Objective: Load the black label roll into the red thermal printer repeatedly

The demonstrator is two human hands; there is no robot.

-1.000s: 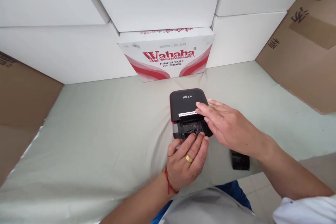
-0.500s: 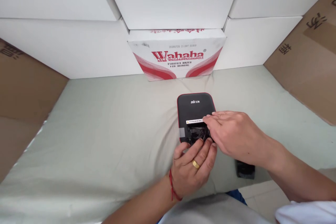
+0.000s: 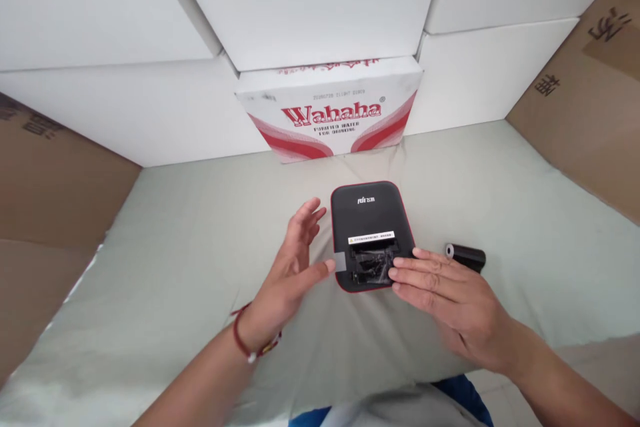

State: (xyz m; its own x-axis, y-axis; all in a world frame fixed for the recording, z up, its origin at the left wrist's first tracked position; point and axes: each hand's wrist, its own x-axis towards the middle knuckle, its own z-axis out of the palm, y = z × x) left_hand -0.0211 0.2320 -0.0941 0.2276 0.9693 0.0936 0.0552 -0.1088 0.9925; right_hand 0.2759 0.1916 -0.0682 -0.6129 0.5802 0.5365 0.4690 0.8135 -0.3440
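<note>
A flat black device [image 3: 370,220] with rounded corners and a red edge lies on the cloth-covered table. Near its lower end is a recess holding something in crinkled clear film [image 3: 371,265], below a white warning label [image 3: 371,237]. A grey tape tab [image 3: 340,261] sticks out at its left edge. My left hand [image 3: 295,253] is open to the left of the device, the thumb tip at the tape tab. My right hand [image 3: 450,293] rests its outstretched fingers on the lower right corner, partly over the recess. A black cylinder [image 3: 466,257] with a pale end lies behind the right hand.
A red and white Wahaha water carton [image 3: 330,113] stands behind the device, against stacked white boxes [image 3: 310,7]. Brown cardboard [image 3: 60,213] closes off the left side, and more brown cardboard [image 3: 590,127] the right. The table cover is pale green cloth [image 3: 210,213].
My left hand has left the recess and moved to the device's left side, its fingers now spread. My right hand has slid down to the lower right corner. The view has shifted slightly.
</note>
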